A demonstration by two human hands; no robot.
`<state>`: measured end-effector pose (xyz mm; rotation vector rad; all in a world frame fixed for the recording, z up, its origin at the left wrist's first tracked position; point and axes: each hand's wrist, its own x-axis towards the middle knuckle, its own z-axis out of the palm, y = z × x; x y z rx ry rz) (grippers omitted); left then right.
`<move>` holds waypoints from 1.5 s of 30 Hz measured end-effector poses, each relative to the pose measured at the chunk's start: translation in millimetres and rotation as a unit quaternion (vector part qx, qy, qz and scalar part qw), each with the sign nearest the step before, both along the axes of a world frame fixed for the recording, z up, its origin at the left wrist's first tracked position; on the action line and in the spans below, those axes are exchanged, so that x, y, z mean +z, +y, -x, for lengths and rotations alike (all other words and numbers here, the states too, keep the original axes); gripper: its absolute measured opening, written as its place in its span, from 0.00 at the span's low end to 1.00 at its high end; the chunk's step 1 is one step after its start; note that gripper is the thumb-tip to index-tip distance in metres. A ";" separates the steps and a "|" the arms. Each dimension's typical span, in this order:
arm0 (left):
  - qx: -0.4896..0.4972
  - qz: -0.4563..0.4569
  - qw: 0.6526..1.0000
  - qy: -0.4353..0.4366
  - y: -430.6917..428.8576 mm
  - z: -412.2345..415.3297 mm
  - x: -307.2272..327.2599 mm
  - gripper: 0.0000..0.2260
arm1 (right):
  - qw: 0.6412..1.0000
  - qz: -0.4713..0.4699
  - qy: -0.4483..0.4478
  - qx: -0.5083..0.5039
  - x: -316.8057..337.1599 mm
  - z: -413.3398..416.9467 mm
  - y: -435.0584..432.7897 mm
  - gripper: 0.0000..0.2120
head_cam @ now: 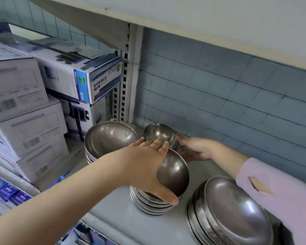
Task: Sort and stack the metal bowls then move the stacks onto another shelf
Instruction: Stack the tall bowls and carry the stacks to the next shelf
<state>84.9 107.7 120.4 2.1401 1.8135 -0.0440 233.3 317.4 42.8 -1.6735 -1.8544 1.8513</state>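
The right hand (196, 149) comes in from the right side and grasps a small metal bowl (160, 134). The thumb lies on the right edge of its rim and the other fingers are curled under it. The bowl stands upright, with the opening upward, just behind the middle stack (173, 174) and near the tiled wall (219, 94). I cannot tell if it touches the shelf or is lifted a little.

The left hand (148, 167) reaches from the lower left and is released and spread, grasping nothing. Its fingers are stretched over the left part of the top bowl of the middle stack, and the fingertips come close to the small bowl. The thumb points down to the front rim of this stack.

On the right arm there is a lilac sleeve (272, 191).

Three stacks of metal bowls stand on the grey shelf (122, 218): the middle stack under the left hand, a back-left stack (111, 137) of wider bowls beside the slotted post (125, 76), and a front-right stack (232, 206) at the front edge. The stacks are near each other but apart.

An upper shelf (201, 18) covers the place from above. At the left, past the post, cardboard boxes (16, 85) are piled one on another.
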 end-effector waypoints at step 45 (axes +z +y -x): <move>-0.060 -0.142 0.842 -0.517 -22.1 -407.8 0.3 0.24 | 0.876 -0.439 0.066 -0.190 124.4 -495.6 -247.6 0.37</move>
